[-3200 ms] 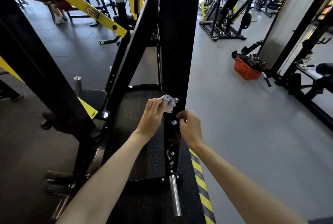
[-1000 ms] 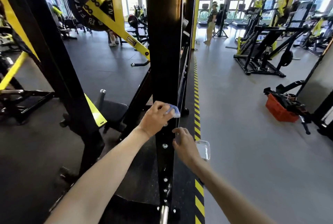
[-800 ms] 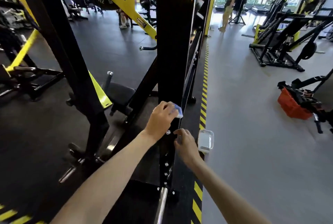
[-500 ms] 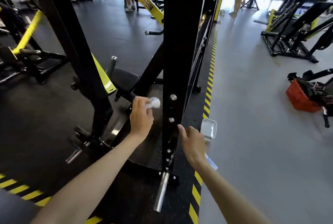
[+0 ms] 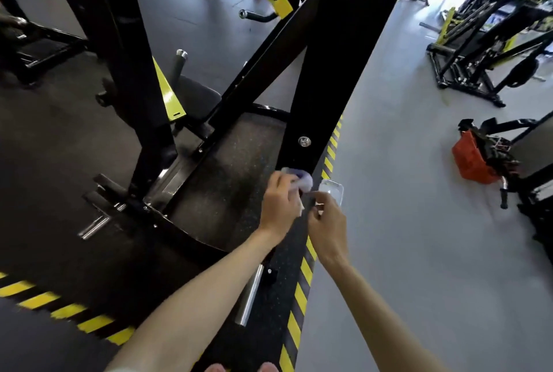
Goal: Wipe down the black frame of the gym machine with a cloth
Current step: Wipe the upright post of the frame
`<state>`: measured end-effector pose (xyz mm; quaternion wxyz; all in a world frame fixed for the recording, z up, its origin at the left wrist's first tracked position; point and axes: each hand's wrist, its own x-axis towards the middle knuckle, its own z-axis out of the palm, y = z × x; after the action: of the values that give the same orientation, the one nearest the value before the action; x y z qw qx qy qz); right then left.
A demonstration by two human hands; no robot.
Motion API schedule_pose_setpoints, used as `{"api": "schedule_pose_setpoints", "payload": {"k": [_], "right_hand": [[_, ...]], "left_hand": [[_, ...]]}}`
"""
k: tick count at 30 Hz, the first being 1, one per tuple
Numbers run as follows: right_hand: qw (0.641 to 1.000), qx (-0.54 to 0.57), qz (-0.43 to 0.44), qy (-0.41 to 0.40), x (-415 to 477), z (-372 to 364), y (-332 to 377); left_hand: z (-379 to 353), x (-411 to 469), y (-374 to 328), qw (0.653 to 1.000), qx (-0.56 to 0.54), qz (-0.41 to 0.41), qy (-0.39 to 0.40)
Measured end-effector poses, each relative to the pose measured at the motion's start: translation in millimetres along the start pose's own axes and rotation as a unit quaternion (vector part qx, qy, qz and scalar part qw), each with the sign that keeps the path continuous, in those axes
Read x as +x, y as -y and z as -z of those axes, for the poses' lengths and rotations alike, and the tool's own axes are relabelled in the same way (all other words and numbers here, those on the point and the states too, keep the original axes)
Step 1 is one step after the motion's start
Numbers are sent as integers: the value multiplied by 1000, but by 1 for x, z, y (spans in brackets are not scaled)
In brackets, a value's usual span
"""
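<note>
My left grip [image 5: 279, 204] was closed around the cloth [image 5: 302, 181] and held it as a small bunch against the near face of the black post [image 5: 329, 72], just under the bolt [image 5: 304, 141]. I think I held it bunched so that my fingers could press it hard on a narrow, flat surface. My right grip [image 5: 327, 222] was just to the right of it, with fingers curled toward the edge of the cloth. I could not tell whether it pinched a corner or only came close, perhaps to pull the cloth flat or to fold it.

A clear tray [image 5: 336, 192] lay on the floor just right of the post, partly behind my right grip, probably so I could reach it easily. A red basket [image 5: 471, 159] stood far to the right, well apart.

I counted one cloth, two grips, one bolt above the cloth, one tray and one basket.
</note>
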<state>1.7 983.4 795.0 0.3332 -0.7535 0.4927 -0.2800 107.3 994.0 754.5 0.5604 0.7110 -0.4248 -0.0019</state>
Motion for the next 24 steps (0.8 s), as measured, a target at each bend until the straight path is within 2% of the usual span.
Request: {"api": "schedule_pose_setpoints", "payload": {"k": [3, 4, 6, 9, 11, 13, 14, 16, 18, 19, 21, 24], "right_hand": [[1000, -8, -12, 4, 4, 2, -9], [1000, -8, -11, 6, 7, 1, -10], [1000, -11, -8, 6, 11, -1, -11], [999, -27, 14, 28, 17, -3, -11], [999, -21, 21, 34, 24, -3, -14], [999, 6, 31, 35, 33, -3, -19], [998, 24, 29, 44, 36, -2, -21], [995, 39, 42, 79, 42, 3, -28], [988, 14, 81, 132, 52, 11, -38], [982, -2, 97, 160, 57, 14, -44], [973, -4, 114, 202, 63, 18, -52], [963, 9, 142, 228, 69, 19, -59]], "left_hand": [[23, 28, -25, 976, -113, 56, -176], [25, 40, -33, 969, -134, 66, -196], [17, 54, -42, 972, -123, 98, -174], [3, 50, -27, 970, -37, 185, -155], [-4, 30, -20, 973, -37, 164, -158], [-18, 13, -31, 987, -34, 93, -124], [-26, 10, -38, 988, -30, 87, -120], [-34, 18, -44, 970, -57, 151, -183], [-33, 30, -42, 934, -103, 229, -253], [-34, 32, -39, 930, -110, 234, -262], [-44, 25, -45, 944, -82, 206, -245], [-57, 16, -52, 950, -46, 196, -237]]}}
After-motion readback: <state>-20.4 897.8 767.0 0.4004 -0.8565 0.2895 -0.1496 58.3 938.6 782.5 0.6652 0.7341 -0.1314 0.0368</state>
